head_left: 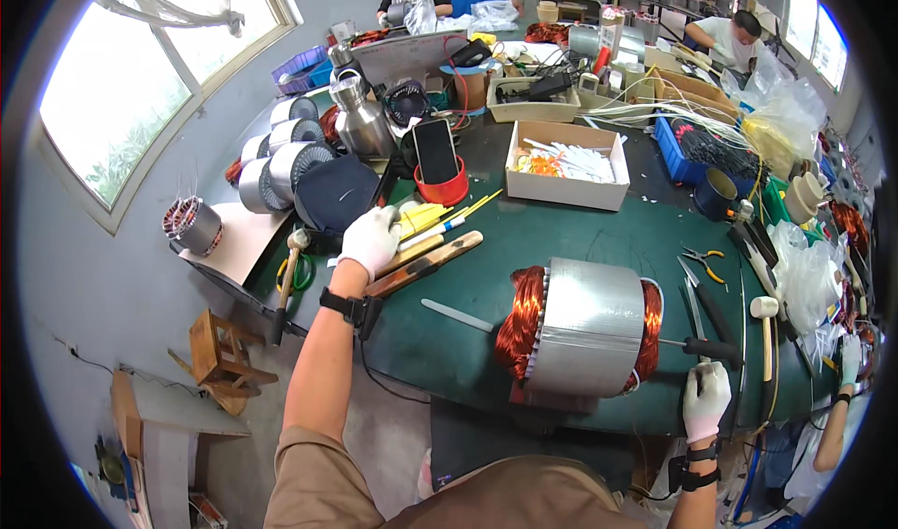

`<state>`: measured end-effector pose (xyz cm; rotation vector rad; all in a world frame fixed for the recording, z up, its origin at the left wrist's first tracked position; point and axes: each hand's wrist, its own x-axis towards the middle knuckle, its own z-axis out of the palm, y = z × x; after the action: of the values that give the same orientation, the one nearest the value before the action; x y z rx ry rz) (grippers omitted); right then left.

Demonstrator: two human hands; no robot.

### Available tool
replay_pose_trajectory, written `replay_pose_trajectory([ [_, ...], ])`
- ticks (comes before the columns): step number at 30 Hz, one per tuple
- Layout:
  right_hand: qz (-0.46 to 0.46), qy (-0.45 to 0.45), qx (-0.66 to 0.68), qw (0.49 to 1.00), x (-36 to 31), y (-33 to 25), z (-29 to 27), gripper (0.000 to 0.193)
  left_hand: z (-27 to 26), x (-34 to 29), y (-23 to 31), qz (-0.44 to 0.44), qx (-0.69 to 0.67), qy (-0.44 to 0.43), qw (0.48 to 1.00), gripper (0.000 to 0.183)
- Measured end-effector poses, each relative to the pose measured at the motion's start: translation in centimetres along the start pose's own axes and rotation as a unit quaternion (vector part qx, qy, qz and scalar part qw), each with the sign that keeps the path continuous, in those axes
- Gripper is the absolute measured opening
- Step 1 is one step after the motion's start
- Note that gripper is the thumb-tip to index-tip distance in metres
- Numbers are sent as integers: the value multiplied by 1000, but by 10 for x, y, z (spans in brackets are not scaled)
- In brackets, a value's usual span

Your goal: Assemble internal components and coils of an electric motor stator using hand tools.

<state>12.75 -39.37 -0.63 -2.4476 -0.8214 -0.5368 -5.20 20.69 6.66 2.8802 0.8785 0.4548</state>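
white-gloved left hand (371,241) left of centre, fingers at thin yellow strips (423,218), grip can't tell, white-gloved right hand (706,400) lower right, fingers curled, hold can't tell, beside black-handled metal rod (713,349), silver cylindrical copper-wound stator (589,318) lower centre-right, on green tabletop (655,231)

- Wooden sticks (426,264) block my left hand's (369,240) four o'clock.
- Bare tabletop (543,234) gives me passage at the stator's (587,318) twelve.
- A black handle (713,349) bars my right hand's (706,400) twelve.

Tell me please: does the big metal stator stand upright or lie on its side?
The stator lies on its side: copper windings show at its left and right ends.
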Motion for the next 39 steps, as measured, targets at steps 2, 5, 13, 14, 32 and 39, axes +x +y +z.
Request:
replay_pose_trajectory([
  [2,-13,6,14,1000,3,-3,1,12,6,10,-7,-5,112,-68,991,24],
  [5,-19,19,12,1000,6,-4,2,12,22,17,-4,-11,118,-54,991,22],
  [13,-15,37,8,999,2,0,-11,13,31,20,1,-17,120,-14,992,21],
  [14,-11,38,8,999,2,-1,-8,11,29,13,-6,-18,123,-9,992,19],
  [32,-238,66,252,936,75,-170,-103,39,-146,-133,218,350,-205,49,913,21],
  [39,-231,-31,288,929,63,-190,-100,14,-130,-151,208,334,-349,64,873,15],
])
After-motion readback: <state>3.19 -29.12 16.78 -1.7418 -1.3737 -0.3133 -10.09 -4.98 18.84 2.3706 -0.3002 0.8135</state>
